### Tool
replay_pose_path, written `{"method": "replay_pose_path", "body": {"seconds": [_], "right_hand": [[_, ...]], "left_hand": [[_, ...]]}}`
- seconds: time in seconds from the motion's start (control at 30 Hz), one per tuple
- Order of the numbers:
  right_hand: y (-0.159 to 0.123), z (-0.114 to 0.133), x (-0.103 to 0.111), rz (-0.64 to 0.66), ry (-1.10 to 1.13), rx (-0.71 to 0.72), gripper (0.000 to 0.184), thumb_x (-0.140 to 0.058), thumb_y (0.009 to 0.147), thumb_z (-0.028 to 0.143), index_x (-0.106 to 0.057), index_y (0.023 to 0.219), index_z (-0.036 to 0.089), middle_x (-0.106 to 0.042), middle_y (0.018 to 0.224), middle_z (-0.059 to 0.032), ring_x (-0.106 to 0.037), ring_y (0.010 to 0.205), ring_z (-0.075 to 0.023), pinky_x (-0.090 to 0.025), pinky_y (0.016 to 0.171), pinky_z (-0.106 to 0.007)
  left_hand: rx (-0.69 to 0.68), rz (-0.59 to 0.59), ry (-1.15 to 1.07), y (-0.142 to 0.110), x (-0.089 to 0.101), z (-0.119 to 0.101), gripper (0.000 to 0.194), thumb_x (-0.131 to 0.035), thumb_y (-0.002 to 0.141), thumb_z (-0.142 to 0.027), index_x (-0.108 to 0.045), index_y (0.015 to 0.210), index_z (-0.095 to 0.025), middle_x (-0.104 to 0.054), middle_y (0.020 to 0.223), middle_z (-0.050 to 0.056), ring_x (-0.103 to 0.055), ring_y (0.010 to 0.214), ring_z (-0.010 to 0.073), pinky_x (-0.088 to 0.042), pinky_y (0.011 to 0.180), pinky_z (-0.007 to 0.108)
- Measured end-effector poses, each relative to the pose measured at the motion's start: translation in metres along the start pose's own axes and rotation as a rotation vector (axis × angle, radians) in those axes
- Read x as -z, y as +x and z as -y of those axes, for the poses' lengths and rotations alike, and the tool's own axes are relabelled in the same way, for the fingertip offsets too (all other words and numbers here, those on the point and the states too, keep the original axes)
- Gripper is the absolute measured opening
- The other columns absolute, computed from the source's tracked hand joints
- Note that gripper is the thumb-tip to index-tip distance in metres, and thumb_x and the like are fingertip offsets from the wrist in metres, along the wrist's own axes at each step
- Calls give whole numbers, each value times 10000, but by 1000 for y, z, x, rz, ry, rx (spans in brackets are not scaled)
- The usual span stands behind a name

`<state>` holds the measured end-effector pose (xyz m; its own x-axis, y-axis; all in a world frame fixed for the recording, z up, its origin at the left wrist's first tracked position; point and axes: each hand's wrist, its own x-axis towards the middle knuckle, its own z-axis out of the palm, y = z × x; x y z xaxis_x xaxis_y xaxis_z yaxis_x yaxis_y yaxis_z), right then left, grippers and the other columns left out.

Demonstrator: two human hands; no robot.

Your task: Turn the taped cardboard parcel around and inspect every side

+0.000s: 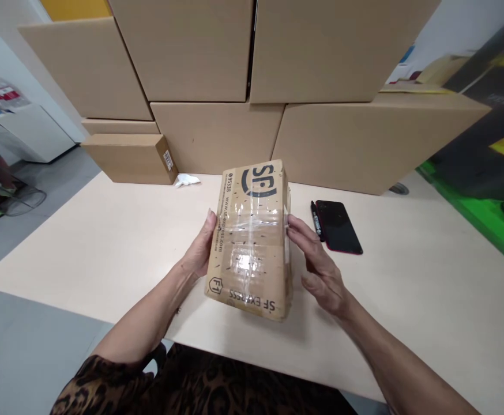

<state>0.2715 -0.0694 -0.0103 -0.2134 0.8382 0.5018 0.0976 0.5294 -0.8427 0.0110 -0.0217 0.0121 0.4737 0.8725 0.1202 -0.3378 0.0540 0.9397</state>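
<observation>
A taped cardboard parcel box [248,236] with dark SF Express print is tilted above the table, in front of me. My left hand [200,248] grips its left side, thumb along the edge; the other fingers are mostly hidden behind the box. On the opposite side, the fingertips of my right hand [319,262] press against the box's side face, with the thumb held away from it. Right of that hand lie a black marker pen [316,221] and a black phone [339,226] with a red rim.
Large cardboard boxes [217,138] stand stacked along the back of the pale table [117,242]. A smaller brown box [124,158] sits at the back left, beside a crumpled white scrap [187,180]. Beyond the right edge is a green surface [468,213].
</observation>
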Motion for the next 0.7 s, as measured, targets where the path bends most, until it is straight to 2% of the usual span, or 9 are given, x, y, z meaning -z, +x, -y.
{"method": "replay_pose_path", "body": {"seconds": [0.07,0.2,0.33,0.4,0.47,0.57,0.63,0.7], "right_hand": [[0,-3,1,37,-53,67,510,-624,994,600,-624,1496,505,-540,1675,79,-410,1616,-335,-255,1361,-637],[2,-11,-3,3,-103,-24,479,-591,1039,540,-637,1506,443,-545,1678,11,-428,1607,-309,-290,1352,-602],[5,-23,-9,-161,-70,-206,518,-642,1012,576,-655,1492,382,-518,1698,-16,-388,1633,-293,-250,1375,-563],[7,-31,-10,-267,18,-317,588,-685,974,613,-641,1500,354,-515,1701,-27,-377,1641,-304,-252,1376,-561],[8,-37,-10,-379,139,-441,667,-738,928,629,-611,1519,347,-529,1692,-39,-401,1631,-316,-302,1357,-565],[11,-41,-12,-431,351,-606,603,-763,892,639,-672,1419,361,-683,1544,-44,-574,1511,-326,-471,1262,-567],[13,-37,-14,-341,469,-650,506,-739,908,632,-725,1327,349,-769,1417,-38,-667,1409,-328,-560,1180,-558],[14,-29,-15,-243,526,-633,486,-712,936,612,-727,1334,333,-781,1394,-36,-681,1388,-323,-582,1151,-552]], "left_hand": [[95,-48,-116,-1,4,-4,705,-467,995,-771,-710,1391,-240,-842,1099,125,-730,1298,384,-636,1032,587],[250,-116,-194,6,16,-2,576,-651,952,-624,-711,1354,-215,-850,1087,99,-765,1221,385,-637,1033,565],[196,-166,-141,12,30,1,578,-731,938,-540,-649,1447,-277,-819,1240,77,-776,1181,317,-624,1050,494],[164,-242,-93,12,37,2,670,-808,893,-457,-595,1511,-311,-808,1264,64,-787,1111,273,-623,1019,451],[160,-341,-31,12,42,3,759,-868,839,-406,-573,1530,-304,-804,1260,62,-787,1036,239,-620,979,419],[200,-385,25,14,41,5,673,-803,867,-595,-655,1432,-261,-789,1282,95,-776,1063,272,-613,961,448],[226,-332,34,16,36,6,647,-676,911,-735,-715,1332,-245,-784,1285,117,-758,1151,325,-603,996,496],[127,-257,84,17,31,7,628,-616,948,-742,-723,1307,-238,-778,1295,128,-735,1226,354,-585,1044,529]]}}
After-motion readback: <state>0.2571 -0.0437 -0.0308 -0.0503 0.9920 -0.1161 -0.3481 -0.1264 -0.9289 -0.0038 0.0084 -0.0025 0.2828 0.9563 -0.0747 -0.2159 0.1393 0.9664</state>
